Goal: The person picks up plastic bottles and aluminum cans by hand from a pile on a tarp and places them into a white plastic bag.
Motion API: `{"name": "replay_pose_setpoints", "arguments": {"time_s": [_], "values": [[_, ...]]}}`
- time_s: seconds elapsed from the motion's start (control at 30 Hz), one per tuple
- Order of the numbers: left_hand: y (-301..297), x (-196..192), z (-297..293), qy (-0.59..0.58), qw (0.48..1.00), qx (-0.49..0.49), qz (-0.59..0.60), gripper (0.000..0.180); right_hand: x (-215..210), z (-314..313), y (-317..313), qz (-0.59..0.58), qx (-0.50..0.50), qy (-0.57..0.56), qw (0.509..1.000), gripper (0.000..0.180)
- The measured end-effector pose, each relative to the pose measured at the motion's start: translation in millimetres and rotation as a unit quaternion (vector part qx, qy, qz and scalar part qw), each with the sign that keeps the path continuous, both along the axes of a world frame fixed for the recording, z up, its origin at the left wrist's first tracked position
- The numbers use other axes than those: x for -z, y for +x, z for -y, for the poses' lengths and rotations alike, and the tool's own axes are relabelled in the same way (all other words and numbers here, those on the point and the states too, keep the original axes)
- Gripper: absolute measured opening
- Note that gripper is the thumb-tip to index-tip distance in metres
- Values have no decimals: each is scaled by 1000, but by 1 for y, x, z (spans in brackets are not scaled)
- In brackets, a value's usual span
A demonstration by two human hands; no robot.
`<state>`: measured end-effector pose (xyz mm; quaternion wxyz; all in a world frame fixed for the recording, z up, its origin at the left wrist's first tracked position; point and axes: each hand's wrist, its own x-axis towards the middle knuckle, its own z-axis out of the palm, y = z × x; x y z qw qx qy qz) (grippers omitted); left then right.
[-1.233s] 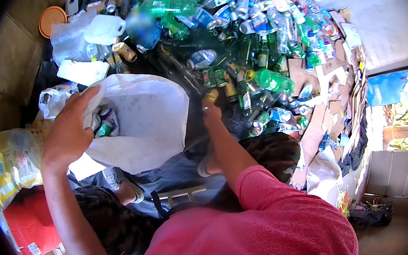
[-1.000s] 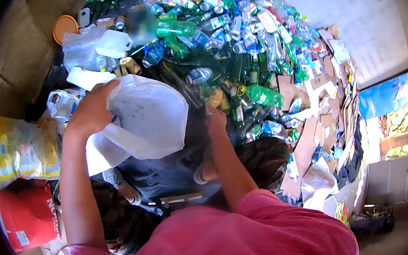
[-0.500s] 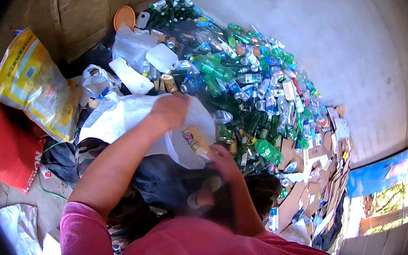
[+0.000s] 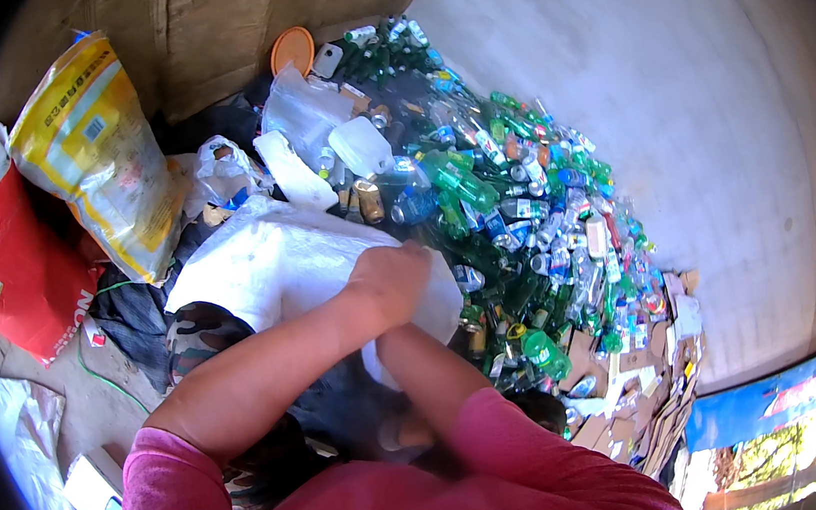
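A white woven sack [image 4: 257, 257] lies spread across the lap area, its mouth toward the bottles. My left hand [image 4: 393, 282] is closed at the sack's rim, with white material on both sides of it. My right forearm crosses beneath the left wrist and reaches into the sack's mouth. Behind the left arm and sack, the right hand itself is hidden, so its fingers and anything in them do not show. A heap of plastic bottles and cans [image 4: 524, 212], mostly green and clear, spreads just beyond the sack.
A yellow-and-white bag [image 4: 105, 159] and a red bag [image 4: 22, 269] stand at left. White foam pieces [image 4: 295, 172], a translucent jug [image 4: 361, 146] and an orange lid [image 4: 292, 51] lie at the back. Flattened cardboard [image 4: 633, 370] is stacked at right, before a pale wall [image 4: 715, 119].
My right hand, which held a yellowish labelled bottle, has moved left under the left arm and out of sight with it. The left hand stays at the rim; the view has shifted slightly.
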<state>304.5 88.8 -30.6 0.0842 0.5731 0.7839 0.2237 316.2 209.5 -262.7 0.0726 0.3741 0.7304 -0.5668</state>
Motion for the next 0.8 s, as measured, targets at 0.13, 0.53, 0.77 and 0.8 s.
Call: {"name": "replay_pose_setpoints", "arguments": {"time_s": [0.13,0.53,0.77,0.8], "values": [[-3,2,4,29,999,-17,10,33,13,9,-12,9,-10,12,1000,46],[-34,-2,-15,3,995,-95,26,45,-88,-22,33,-82,-113,83,987,41],[-36,-14,-16,-29,993,-103,50,52,-173,-73,151,-128,-171,97,972,34],[-37,-10,-17,-10,993,-115,40,52,-175,-83,164,-120,-126,72,982,34]]}}
